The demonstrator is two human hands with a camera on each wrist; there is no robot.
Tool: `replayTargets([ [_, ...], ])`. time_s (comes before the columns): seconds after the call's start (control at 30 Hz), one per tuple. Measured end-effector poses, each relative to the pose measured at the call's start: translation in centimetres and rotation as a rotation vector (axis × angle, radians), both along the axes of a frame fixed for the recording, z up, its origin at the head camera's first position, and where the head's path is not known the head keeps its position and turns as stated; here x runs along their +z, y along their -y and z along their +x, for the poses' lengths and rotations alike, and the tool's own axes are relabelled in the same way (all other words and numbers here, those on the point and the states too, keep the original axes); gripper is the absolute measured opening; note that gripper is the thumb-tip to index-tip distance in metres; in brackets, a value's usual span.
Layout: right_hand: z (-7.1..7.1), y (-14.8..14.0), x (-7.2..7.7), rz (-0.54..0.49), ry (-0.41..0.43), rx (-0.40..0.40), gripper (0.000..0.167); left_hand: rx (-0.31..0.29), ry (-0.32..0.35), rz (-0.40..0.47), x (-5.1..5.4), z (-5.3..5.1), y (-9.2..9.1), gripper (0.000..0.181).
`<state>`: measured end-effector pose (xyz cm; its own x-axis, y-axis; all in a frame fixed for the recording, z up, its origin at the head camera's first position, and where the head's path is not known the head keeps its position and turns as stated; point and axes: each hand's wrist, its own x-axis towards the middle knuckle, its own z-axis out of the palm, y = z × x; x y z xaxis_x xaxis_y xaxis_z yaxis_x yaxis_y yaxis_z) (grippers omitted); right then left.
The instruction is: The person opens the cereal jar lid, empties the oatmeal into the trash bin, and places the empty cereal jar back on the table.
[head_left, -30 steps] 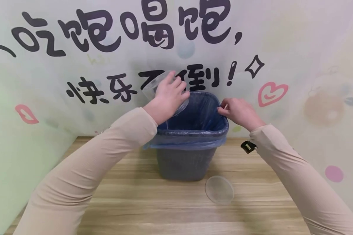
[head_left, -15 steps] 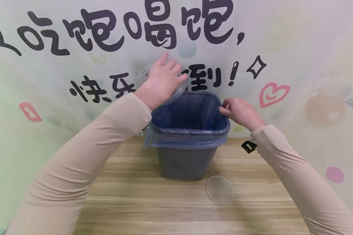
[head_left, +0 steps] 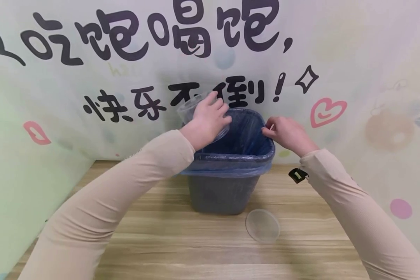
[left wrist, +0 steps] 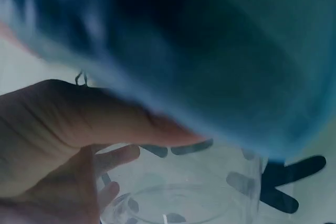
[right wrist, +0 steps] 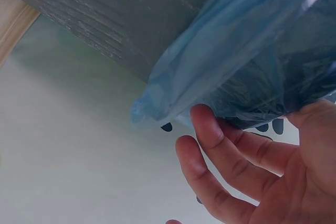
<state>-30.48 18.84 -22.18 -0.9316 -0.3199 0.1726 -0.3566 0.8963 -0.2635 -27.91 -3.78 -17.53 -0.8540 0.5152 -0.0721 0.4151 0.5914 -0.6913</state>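
Observation:
My left hand grips a clear plastic container, tilted over the left side of the trash can. In the left wrist view, the thumb and fingers wrap round the container's clear wall; nothing can be made out inside it. A blue trash bag lines the grey can and folds over its rim. At the can's right rim my right hand pinches the edge through the bag. The right wrist view shows its fingers beneath the bag's overhang, with the thumb side at the rim.
A round clear lid lies flat on the wooden table, in front of the can and to its right. Behind the can stands a wall with large dark lettering. A small black tag hangs by the right wrist.
The left hand rose with the container half a second ago, then came down and right over the can again. The right hand has stayed at the rim.

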Motion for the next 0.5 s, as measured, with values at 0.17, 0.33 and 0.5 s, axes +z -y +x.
replayTargets([
  [0.17,0.1,0.0,0.0,-0.009,-0.006,-0.005,0.033,0.008,-0.037,-0.015,-0.2,0.0,-0.5,0.039],
  [0.33,0.2,-0.1,0.0,-0.003,-0.008,-0.01,0.033,-0.002,-0.023,0.031,1.5,0.8,-0.1,0.049],
  [0.5,0.1,0.0,0.0,-0.005,-0.001,-0.009,0.032,-0.066,-0.065,0.158,4.5,2.8,0.5,0.068],
])
